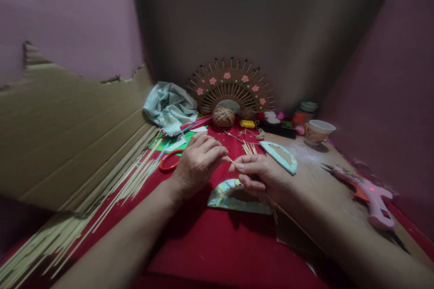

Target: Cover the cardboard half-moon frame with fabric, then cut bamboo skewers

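Note:
Between my two hands runs a thin wooden stick (231, 160). My right hand (262, 174) pinches it with thumb and fingertips. My left hand (201, 160) is closed at the stick's other end, its fingertips partly hidden behind the knuckles. Under my right hand lies a half-ring piece covered in light patterned cloth (222, 194), partly covered by the fingers. A second cloth-covered half ring (288, 162) rests just beyond my right hand. Several short sticks (249, 148) lie behind the hands. Red-handled scissors (166, 162) are beside my left hand, partly hidden by it.
Long thin sticks (111, 203) lie along the left. At the back stand a decorated stick fan (220, 76), a twine ball (223, 117) and crumpled cloth (171, 104). A pink glue gun (376, 203) and a cup (318, 133) sit on cardboard at right.

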`<state>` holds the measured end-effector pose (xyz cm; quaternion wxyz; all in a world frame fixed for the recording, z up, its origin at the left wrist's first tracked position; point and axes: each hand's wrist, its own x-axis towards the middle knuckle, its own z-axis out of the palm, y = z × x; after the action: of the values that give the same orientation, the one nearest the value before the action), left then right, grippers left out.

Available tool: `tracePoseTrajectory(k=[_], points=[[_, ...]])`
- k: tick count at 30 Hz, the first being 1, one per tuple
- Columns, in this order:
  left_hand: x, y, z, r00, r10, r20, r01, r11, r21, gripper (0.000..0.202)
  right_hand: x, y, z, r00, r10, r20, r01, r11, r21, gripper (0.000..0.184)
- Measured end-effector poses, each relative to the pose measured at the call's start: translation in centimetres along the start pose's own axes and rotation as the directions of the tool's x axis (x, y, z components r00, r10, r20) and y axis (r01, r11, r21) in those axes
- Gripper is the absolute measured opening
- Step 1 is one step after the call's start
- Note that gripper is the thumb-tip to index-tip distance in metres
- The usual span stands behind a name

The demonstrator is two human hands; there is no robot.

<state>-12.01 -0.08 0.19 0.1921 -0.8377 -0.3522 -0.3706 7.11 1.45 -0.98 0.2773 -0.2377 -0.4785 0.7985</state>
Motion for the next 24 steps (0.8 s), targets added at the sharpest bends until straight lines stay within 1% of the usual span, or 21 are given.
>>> tracePoseTrajectory(k=[4, 8, 14, 17, 19, 21, 24], points=[[-0.2, 0.2, 0.0, 1.000, -0.024, -0.002, 0.024, 1.000, 0.014, 0.013, 0.1, 0.3, -0.1, 1.000, 0.005, 0.020, -0.006, 0.999, 0.053, 0.010], [-0.3, 0.4, 0.1, 0.999, -0.053, -0.003, 0.053, 0.998, 0.027, 0.012, 0.1, 0.5, 0.3, 0.999, 0.007, 0.032, -0.010, 0.993, 0.117, 0.010], [-0.3, 0.8, -0.3, 0.996, -0.081, -0.028, 0.083, 0.993, 0.089, 0.015, 0.2, 0.7, 1.2, 0.999, -0.030, -0.011, 0.032, 0.987, 0.156, 0.010], [-0.2, 1.5, -0.2, 0.991, -0.121, -0.062, 0.126, 0.988, 0.090, 0.018, 0.2, 0.8, 1.4, 0.997, -0.076, -0.028, 0.079, 0.979, 0.187, 0.009], [-0.1, 2.0, 0.0, 0.981, -0.172, -0.092, 0.176, 0.983, 0.047, 0.021, 0.3, 0.8, 1.4, 0.993, -0.116, -0.025, 0.119, 0.969, 0.216, 0.009], [0.0, 2.5, 0.1, 0.970, -0.221, -0.103, 0.218, 0.975, -0.036, 0.023, 0.3, 0.9, 1.4, 0.989, -0.148, -0.023, 0.149, 0.963, 0.223, 0.009], [0.1, 2.9, 0.3, 0.950, -0.302, -0.074, 0.281, 0.937, -0.206, 0.022, 0.1, 0.8, 1.4, 0.987, -0.160, -0.022, 0.161, 0.967, 0.196, 0.009]])
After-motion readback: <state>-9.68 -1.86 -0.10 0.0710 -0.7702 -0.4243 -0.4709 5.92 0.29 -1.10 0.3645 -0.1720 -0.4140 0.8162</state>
